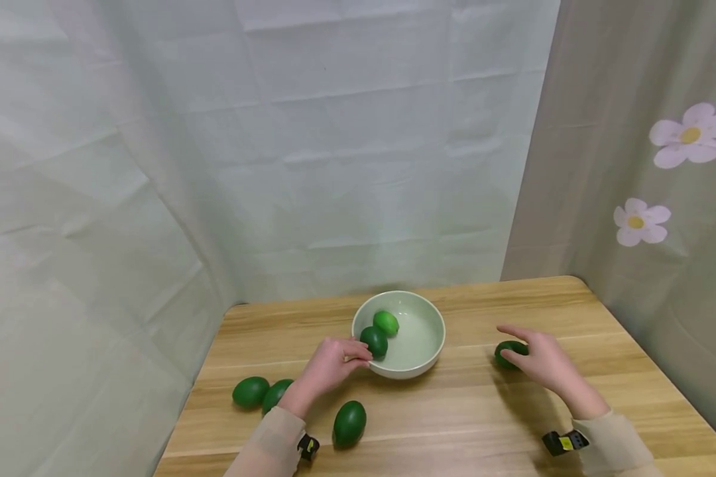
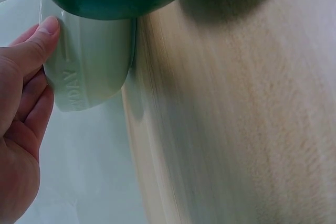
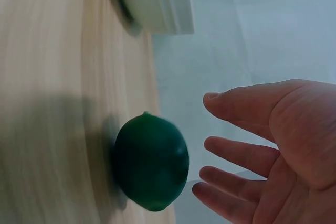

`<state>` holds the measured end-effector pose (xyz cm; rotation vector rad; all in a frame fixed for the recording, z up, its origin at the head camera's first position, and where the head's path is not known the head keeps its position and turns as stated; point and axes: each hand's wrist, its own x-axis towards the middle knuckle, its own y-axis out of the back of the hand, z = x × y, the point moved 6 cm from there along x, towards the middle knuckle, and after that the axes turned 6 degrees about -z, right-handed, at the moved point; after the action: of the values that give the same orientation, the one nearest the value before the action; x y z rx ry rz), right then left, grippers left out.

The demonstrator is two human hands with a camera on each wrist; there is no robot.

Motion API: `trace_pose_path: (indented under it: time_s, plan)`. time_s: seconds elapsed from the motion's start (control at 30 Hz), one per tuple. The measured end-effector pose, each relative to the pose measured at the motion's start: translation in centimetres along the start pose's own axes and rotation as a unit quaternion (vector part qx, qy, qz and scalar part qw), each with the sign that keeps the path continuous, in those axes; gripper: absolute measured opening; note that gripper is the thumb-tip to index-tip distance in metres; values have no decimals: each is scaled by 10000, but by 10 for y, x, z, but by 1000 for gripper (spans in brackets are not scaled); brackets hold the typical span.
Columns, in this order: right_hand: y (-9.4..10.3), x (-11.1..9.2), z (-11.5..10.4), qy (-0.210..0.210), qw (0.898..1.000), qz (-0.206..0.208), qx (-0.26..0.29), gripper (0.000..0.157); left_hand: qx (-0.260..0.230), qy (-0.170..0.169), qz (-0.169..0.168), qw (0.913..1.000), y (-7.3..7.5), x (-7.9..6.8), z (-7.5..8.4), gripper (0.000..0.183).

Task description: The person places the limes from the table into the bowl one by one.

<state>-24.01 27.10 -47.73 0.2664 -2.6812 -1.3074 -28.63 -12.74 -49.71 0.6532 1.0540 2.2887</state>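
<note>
A pale green bowl [image 1: 420,331] stands on the table, holding a bright green lime [image 1: 386,322] and a dark green oval fruit [image 1: 374,342]. My left hand [image 1: 336,361] grips the bowl's near-left rim; in the left wrist view its thumb [image 2: 48,27] lies against the outer wall beside the rim. On the right, a dark green lime [image 3: 150,161] with a pointed tip rests on the wood. Over it hovers my right hand [image 1: 541,358], thumb and fingers spread, with a gap between fingertips and lime in the right wrist view.
Dark green oval fruits lie on the wooden table [image 1: 453,424]: one [image 1: 349,424] in front of the bowl, another [image 1: 251,392] at the left, and a third [image 1: 276,396] partly behind my left wrist. Pale curtains [image 1: 358,165] hang behind the table and at both sides.
</note>
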Motion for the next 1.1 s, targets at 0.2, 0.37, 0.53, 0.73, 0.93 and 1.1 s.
trace_pose_path:
  time_s: [0.2,0.37,0.53,0.73,0.93,1.1]
  plan:
    - [0,-3,6,51,10000,36,-42,51,1,-8,3,10000,0,0,1,15]
    - [1,-5,8,73,9999,96,-21,51,-17,72,-9,10000,0,0,2,14]
    - [2,-6,10,98,9997,175,-106,51,-27,112,-29,9999,0,0,3,14]
    - [-2,-4,12,310,9985,305,-339,49,-49,65,-15,10000,0,0,2,14]
    - [-5,-3,15,348,9984,292,-331,51,-115,78,-13,9999,0,0,2,14]
    - [-7,-3,18,341,9983,279,-387,53,-167,101,-15,9998,0,0,2,14]
